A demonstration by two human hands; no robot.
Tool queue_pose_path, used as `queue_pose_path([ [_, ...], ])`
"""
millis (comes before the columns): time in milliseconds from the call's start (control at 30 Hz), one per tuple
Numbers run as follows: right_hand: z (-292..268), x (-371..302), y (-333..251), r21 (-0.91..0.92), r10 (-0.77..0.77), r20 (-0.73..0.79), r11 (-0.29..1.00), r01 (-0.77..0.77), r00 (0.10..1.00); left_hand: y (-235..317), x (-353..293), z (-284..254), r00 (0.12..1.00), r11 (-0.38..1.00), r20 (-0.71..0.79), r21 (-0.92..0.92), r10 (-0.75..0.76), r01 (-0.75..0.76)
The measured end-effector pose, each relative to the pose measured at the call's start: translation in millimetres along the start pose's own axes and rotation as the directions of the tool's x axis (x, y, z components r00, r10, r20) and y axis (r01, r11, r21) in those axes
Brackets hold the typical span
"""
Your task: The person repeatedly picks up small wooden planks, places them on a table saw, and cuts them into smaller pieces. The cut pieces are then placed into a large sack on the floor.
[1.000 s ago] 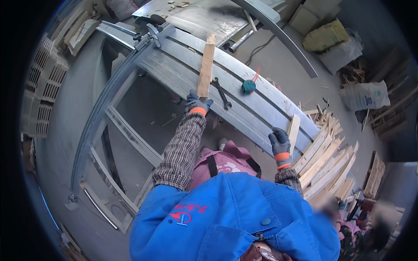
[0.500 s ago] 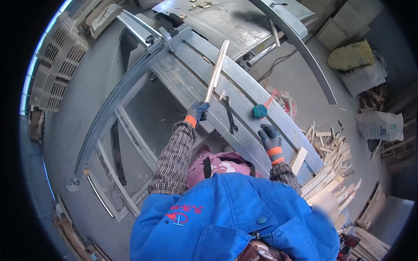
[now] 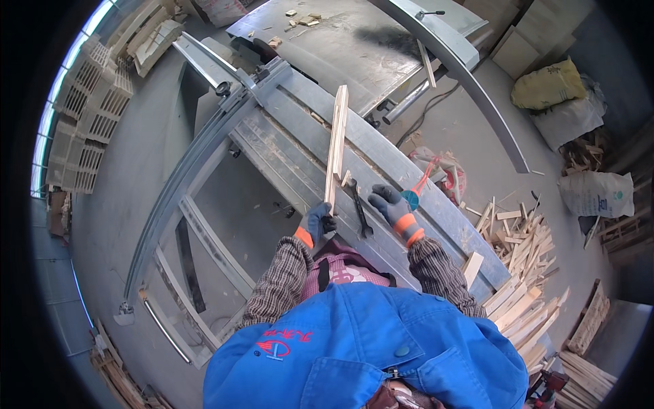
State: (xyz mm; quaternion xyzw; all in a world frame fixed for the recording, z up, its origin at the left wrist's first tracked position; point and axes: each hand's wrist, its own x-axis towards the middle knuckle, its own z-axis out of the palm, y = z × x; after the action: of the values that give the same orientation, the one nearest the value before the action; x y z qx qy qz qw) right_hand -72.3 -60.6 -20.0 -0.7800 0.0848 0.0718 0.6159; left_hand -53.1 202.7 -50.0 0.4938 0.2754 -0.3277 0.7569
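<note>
My left hand (image 3: 316,222), in a grey glove with an orange cuff, is closed around the near end of a long wooden strip (image 3: 336,140). The strip points away from me over the grooved metal machine table (image 3: 381,177). My right hand (image 3: 391,204), gloved alike, hovers over the table with its fingers loosely apart and nothing visible in them. Between the two hands lies a dark open-end wrench (image 3: 360,210), beside a small wood scrap (image 3: 346,178). A round teal object (image 3: 410,200) with a red strap shows just beyond my right hand, which partly covers it.
A short wooden block (image 3: 471,268) rests on the table's right end. A large pile of wood offcuts (image 3: 521,252) lies right of it. A curved metal arm (image 3: 470,75) overhangs the far right. Sacks (image 3: 548,85) stand beyond. A metal frame (image 3: 211,238) extends at left.
My right hand has moved left, closer to the wrench and the wooden strip. The strip has swung to a steeper angle and come nearer, with my left hand slightly lower.
</note>
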Motion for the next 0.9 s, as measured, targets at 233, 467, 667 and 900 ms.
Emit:
queue_pose_path([
  [233,34.1,122.1,-57.9,0.374,0.462,0.274,0.757,-0.536,0.843,12.4,-35.3,53.3,0.945,0.999,0.327,-0.036,0.024,-0.013],
  [467,26.0,209.9,-27.8,0.092,0.271,0.197,0.952,-0.293,0.942,9.6,53.2,11.5,0.863,0.763,0.426,0.451,0.272,-0.463],
  [667,-36.5,312.7,-55.5,-0.69,-0.188,0.157,0.681,0.244,0.97,131.5,63.3,-18.3,0.883,0.707,0.092,0.563,0.46,-0.428],
  [900,-15.4,465.0,-112.3,-0.794,-0.303,0.465,0.272,0.543,0.832,243.5,109.9,8.7,0.681,0.221,0.255,0.819,0.687,-0.53],
])
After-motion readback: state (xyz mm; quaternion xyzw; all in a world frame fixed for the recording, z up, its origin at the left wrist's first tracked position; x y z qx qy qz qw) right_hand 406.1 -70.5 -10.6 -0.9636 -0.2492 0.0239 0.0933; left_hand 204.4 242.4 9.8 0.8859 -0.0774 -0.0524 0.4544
